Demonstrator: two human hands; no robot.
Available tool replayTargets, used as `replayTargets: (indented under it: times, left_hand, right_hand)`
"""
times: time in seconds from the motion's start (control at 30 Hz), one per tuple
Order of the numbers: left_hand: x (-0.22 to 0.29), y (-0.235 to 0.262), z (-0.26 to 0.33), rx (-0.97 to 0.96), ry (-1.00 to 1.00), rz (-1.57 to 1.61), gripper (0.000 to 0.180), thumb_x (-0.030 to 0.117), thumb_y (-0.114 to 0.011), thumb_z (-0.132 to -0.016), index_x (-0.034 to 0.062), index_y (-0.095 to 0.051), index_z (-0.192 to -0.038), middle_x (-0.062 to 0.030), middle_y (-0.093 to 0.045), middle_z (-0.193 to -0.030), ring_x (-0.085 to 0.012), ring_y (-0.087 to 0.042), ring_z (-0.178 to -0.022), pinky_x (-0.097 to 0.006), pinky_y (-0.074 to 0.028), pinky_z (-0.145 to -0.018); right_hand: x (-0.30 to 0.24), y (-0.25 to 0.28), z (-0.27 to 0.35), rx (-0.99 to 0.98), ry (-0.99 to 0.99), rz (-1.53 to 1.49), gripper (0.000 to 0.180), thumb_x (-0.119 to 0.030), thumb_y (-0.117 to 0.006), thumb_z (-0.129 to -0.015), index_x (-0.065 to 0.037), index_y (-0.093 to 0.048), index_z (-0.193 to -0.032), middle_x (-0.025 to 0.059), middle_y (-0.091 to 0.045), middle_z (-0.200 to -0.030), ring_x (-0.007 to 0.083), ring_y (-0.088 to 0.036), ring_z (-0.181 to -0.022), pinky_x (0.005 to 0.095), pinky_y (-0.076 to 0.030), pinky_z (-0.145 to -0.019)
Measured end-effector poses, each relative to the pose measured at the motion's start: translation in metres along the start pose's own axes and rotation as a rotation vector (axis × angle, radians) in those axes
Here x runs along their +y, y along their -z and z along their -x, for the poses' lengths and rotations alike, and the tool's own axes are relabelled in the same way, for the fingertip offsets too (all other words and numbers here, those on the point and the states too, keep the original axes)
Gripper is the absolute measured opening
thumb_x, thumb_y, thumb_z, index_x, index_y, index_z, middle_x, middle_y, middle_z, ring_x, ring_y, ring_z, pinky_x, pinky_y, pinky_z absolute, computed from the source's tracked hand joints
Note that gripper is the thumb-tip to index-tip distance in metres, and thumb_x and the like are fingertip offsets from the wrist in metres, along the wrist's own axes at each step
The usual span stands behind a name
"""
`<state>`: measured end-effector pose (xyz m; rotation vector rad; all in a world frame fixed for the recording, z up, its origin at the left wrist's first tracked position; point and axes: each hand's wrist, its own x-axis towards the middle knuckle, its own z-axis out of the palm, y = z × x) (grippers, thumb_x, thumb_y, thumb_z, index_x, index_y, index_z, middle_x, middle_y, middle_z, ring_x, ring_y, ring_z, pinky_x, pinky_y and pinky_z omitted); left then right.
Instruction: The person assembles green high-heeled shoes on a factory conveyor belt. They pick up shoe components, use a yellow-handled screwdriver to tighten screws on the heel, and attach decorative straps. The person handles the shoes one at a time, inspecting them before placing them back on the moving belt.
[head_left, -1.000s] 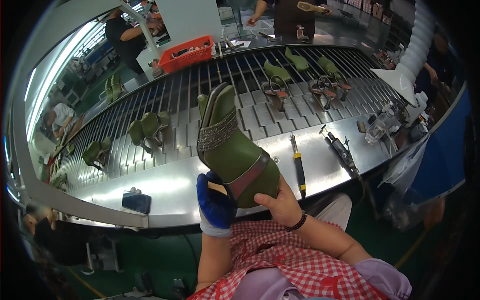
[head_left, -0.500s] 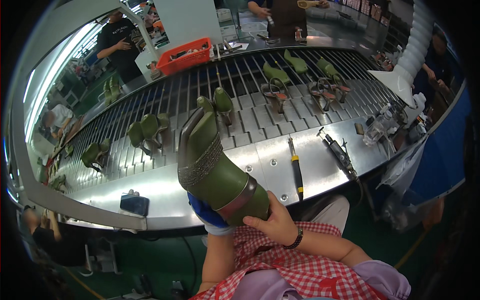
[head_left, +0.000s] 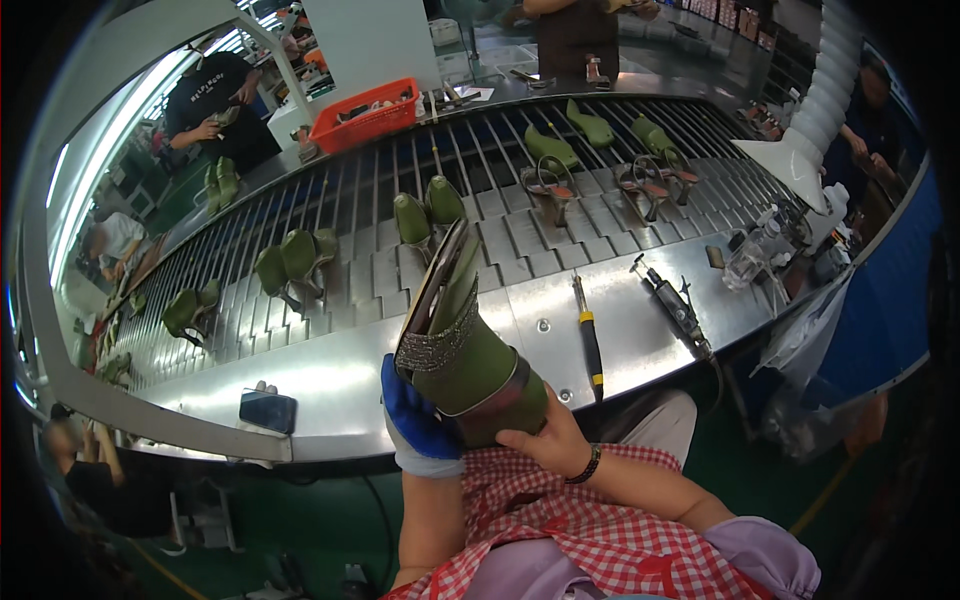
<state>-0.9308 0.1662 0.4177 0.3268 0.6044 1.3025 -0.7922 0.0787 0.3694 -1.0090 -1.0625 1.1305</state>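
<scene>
A high-heeled sandal point(head_left: 437, 352) sits on a green shoe last point(head_left: 478, 335), tilted with its toe pointing up and away over the steel bench. It has a glittery strap across the front and a dark strap further back. My left hand point(head_left: 415, 412), in a blue glove with a pale cuff, is closed around the sole side; part of its fingers is hidden behind the shoe. Bare, with a dark bracelet at the wrist, my right hand point(head_left: 555, 442) grips the near end of the last, thumb on top.
Beyond the metal edge runs a slatted conveyor point(head_left: 370, 240) carrying several green lasts and sandals. To the right lie a black-and-yellow-handled tool point(head_left: 592, 350) and a hose-fed hand tool point(head_left: 680, 308). A white duct point(head_left: 800, 150) hangs there. A dark flat object point(head_left: 268, 408) lies left.
The shoe has turned so its sole edge shows more, and its toe has swung right. My gloved left hand has come further into view beside it. Two lasts behind are uncovered.
</scene>
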Motion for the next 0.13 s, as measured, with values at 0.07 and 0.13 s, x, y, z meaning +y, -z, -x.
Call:
replayTargets:
  times: [0.07,0.13]
  left_hand:
    - [-0.007,0.023,-0.014,-0.175,-0.066,-0.031,0.043,0.033,-0.042,-0.100,0.0031,-0.047,-0.130,-0.0133,-0.057,-0.124,-0.0275,-0.058,-0.109,-0.042,-0.050,-0.093]
    - [-0.016,0.059,-0.032,-0.331,-0.152,-0.120,0.051,0.036,-0.044,-0.099,0.0043,-0.039,-0.139,-0.0123,-0.051,-0.135,-0.0297,-0.053,-0.120,-0.041,-0.048,-0.098]
  right_hand:
    - [-0.006,-0.007,0.006,0.014,-0.054,0.006,0.055,-0.023,-0.076,-0.083,-0.001,-0.043,-0.121,0.0146,-0.062,-0.108,0.0165,-0.060,-0.100,0.0300,-0.047,-0.087]
    - [-0.021,-0.004,0.005,-0.055,-0.085,0.296,0.057,-0.025,-0.076,-0.083,-0.001,-0.042,-0.122,0.0152,-0.061,-0.112,0.0187,-0.060,-0.103,0.0308,-0.046,-0.089]
